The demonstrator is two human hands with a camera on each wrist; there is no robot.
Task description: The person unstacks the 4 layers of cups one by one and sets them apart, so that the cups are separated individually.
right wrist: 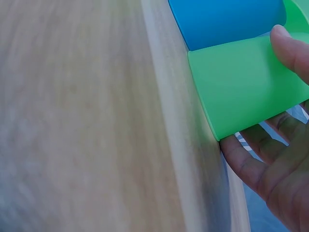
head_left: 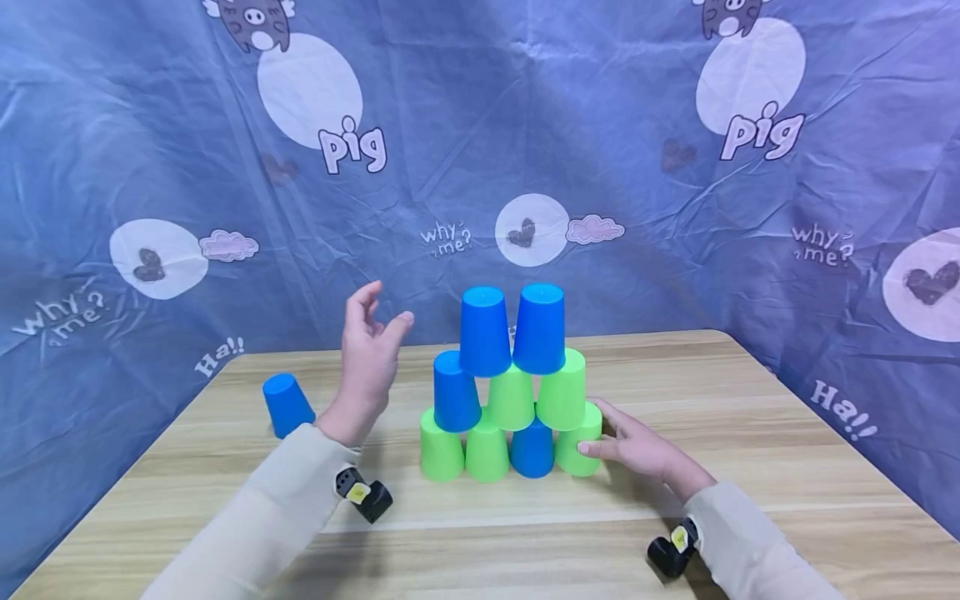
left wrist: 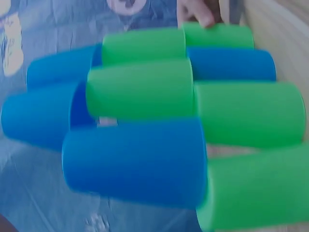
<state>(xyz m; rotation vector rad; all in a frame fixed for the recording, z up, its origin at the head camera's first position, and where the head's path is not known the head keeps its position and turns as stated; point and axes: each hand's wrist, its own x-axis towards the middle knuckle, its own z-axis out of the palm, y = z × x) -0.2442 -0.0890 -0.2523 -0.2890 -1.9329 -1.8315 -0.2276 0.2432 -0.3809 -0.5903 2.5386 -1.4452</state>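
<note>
Cup stack (head_left: 512, 398) | right fingers (right wrist: 244, 160) — round bottom-right green cup (right wrist: 244, 87)

Head view bright; sheen on backdrop (head_left: 450, 150); soft shadows on table (head_left: 480, 542); wrist views dimmer, softly blurred.

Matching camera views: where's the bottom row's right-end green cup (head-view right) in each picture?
Head: right of center, lower half; green cup straddled by the right hand's thumb and fingers.
Left wrist: top edge, right of center; green cup, partly hidden.
Right wrist: upper right; green cup, thumb over it.
Shared landmark: the bottom-row blue cup directly beside it.
</note>
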